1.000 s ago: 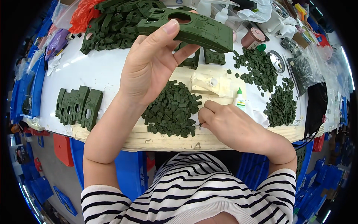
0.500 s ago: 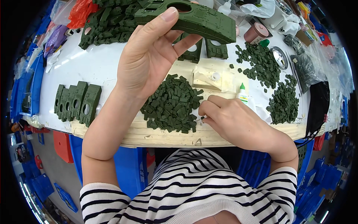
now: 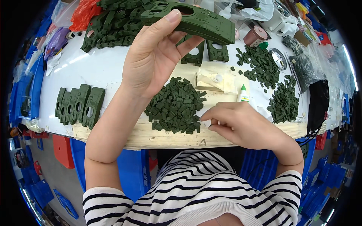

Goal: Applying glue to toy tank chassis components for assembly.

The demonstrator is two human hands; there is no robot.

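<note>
My left hand is raised over the far part of the table. Its thumb and fingers grip a dark green plastic toy tank hull with a round hole in its top. Low at the right, my right hand reaches the right edge of a heap of small flat green plastic pieces. Its index finger points at the heap, and the thumb stands apart from it; no piece shows between them. A small white glue bottle with a green cap stands just beyond that hand.
Several green hulls lean in a row at the left. More hulls are piled at the far left. Two heaps of small parts lie at the right, near a round metal tin. A taped box sits mid-table.
My right hand's index finger and thumb have spread from a near-pinch, with the index finger now at the heap's edge. My left hand still holds the hull in nearly the same place.
</note>
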